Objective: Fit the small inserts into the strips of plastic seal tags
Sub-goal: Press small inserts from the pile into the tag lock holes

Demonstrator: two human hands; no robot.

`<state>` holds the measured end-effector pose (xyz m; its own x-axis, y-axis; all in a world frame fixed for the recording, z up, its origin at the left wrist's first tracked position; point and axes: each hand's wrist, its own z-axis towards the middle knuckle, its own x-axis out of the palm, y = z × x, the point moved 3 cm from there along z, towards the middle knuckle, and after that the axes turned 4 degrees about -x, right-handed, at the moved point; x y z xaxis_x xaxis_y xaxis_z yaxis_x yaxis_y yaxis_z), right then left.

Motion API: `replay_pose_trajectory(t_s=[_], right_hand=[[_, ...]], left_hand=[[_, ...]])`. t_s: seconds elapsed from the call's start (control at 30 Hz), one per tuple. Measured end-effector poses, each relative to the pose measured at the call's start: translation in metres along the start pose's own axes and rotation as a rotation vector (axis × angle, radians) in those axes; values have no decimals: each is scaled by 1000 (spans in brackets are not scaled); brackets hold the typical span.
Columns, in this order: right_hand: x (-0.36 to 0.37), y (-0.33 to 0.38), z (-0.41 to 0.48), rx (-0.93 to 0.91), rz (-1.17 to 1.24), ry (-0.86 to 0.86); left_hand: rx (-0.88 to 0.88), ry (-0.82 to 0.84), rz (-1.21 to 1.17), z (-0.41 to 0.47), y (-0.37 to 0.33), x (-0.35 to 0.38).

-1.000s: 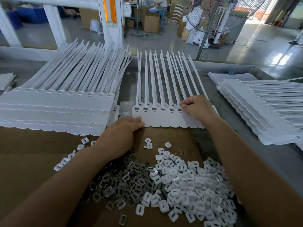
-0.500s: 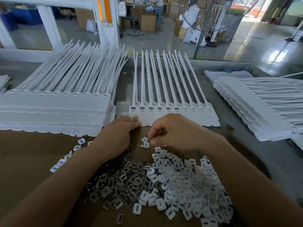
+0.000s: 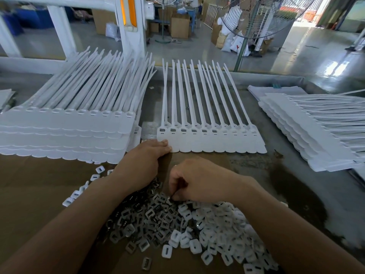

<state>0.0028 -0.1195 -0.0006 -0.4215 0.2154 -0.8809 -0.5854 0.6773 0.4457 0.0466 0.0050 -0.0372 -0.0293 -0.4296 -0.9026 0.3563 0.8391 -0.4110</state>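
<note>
Left hand (image 3: 145, 161): fingers straight and flat, pressing the near left corner of the strip of seal tags (image 3: 211, 140), as it did half a second ago. The strip lies just beyond both hands.

Right hand (image 3: 197, 180): fingers curled downward, tips touching the metal inserts (image 3: 150, 216) heaped beneath it. Whether one is pinched cannot be told. White inserts (image 3: 227, 230) lie under its wrist.

Half a second ago this hand was nearer the strip; a second ago it rested on it.

Matt white plastic tag strip (image 3: 211, 142), seemingly metal grey inserts (image 3: 150, 214), brown cardboard (image 3: 39, 184)
</note>
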Motion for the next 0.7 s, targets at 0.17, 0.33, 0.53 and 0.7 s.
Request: replay_pose_trajectory(t_s=[0.17,0.33,0.53,0.7], right_hand=[[-11,-8,-4,76,234,-160],[-30,-27,-9,141,326,-353],[-44,-65,-20,282,416,-564],[-57,-106,-29,401,396,-789]], left_hand=[[9,-1,-1,0,0,-1],[-3,9,38,1,0,-1],[-27,18,23,1,1,0],[-29,18,21,2,1,0]])
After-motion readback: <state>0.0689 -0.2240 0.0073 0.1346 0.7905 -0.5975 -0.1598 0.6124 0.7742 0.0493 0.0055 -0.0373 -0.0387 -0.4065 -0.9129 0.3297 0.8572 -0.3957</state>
